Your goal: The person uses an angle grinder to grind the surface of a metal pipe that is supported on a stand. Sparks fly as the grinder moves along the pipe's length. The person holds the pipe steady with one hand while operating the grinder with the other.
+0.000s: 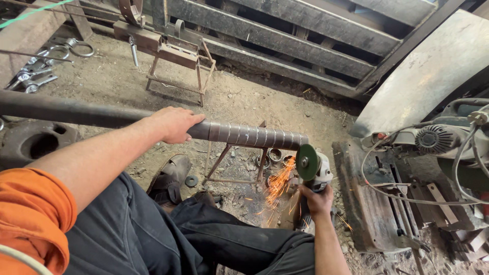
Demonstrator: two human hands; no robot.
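Both hands are busy: your left hand (175,124) clamps the steel pipe (244,135), your right hand (317,199) grips the angle grinder (313,168) mid-cut; next, judge steady pressure.

Dull grey metal pipe (254,135), ridged

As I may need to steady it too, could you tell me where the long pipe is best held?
Grip the pipe from above on its smooth dark stretch, where the left hand lies. The right hand holds the grinder at the scored end, where sparks fly.
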